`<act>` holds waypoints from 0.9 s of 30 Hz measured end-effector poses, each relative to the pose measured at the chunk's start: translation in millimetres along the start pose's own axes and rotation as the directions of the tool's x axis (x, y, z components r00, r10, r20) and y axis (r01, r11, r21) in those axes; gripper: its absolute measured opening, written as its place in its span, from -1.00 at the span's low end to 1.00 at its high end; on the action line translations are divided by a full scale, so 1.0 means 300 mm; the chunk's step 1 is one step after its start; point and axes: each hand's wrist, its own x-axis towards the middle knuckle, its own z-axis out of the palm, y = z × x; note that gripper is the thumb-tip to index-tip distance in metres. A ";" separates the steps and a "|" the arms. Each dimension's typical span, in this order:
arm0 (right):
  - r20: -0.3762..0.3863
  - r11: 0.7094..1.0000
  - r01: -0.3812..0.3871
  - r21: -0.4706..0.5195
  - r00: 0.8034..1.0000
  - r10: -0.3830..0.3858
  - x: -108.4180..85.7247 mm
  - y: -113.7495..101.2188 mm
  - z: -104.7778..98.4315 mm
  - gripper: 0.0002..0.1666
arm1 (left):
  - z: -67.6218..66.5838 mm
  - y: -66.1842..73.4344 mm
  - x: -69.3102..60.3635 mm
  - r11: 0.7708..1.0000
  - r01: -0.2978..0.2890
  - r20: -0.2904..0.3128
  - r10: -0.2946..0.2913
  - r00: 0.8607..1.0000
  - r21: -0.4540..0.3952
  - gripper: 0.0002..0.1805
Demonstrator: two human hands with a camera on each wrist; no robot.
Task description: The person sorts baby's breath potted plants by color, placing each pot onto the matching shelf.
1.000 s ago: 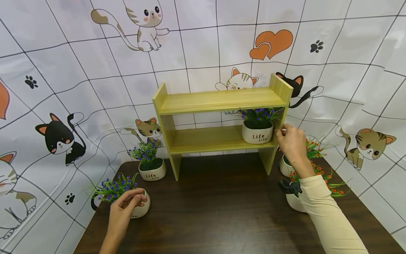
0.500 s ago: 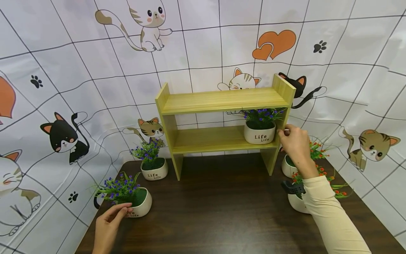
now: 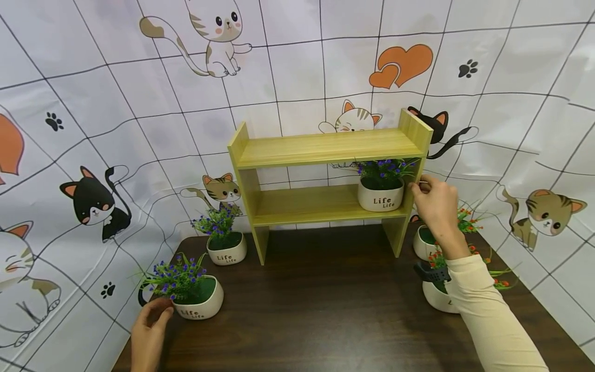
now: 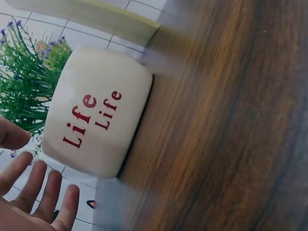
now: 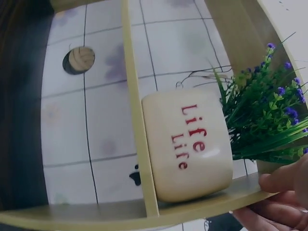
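Observation:
My left hand [image 3: 150, 330] is beside the left end of a white oval flowerpot [image 3: 204, 307] with purple flowers and green leaves, lettered "Life". In the left wrist view its fingers [image 4: 36, 185] are spread and hold nothing, close to the pot [image 4: 103, 110]. My right hand [image 3: 437, 204] is at the right side panel of a small two-tier wooden shelf [image 3: 325, 147]. There the right wrist view shows the thumb [image 5: 284, 177] on the panel's near side and fingers beyond it, pinching its edge. On the lower tier stands another purple-flowered pot [image 3: 381, 199].
Behind the front left pot stands a similar purple-flowered pot [image 3: 228, 253]. Two pots with orange-red flowers, one nearer [image 3: 439, 299] and one farther [image 3: 423, 245], are partly hidden by my right arm. Cat-patterned wall covering [image 3: 297, 67] surrounds the dark wooden table [image 3: 302, 310].
My left hand has moved left and down, from in front of the near left pot to its left end. My right hand stays by the shelf's right panel, shifting slightly. The pots and shelf keep their places.

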 end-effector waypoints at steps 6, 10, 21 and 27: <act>0.054 0.982 -0.107 0.153 0.993 0.100 0.013 -0.016 -0.012 -0.46 | 0.012 -0.004 0.027 1.000 0.026 0.055 -0.026 0.998 0.006 -0.34; 0.124 0.972 -0.140 0.189 0.985 0.117 0.025 -0.012 -0.016 -0.39 | 0.015 -0.001 0.032 1.000 0.021 0.119 -0.020 0.993 -0.006 -0.27; 0.116 0.976 -0.174 0.134 0.980 0.159 0.027 0.000 -0.039 -0.49 | 0.019 0.008 0.066 0.991 0.075 0.391 -0.027 0.920 -0.108 0.11; 0.101 0.984 -0.147 0.103 0.985 0.137 0.027 -0.005 -0.040 -0.50 | 0.033 0.001 0.064 1.000 -0.003 0.408 0.005 0.913 -0.005 0.20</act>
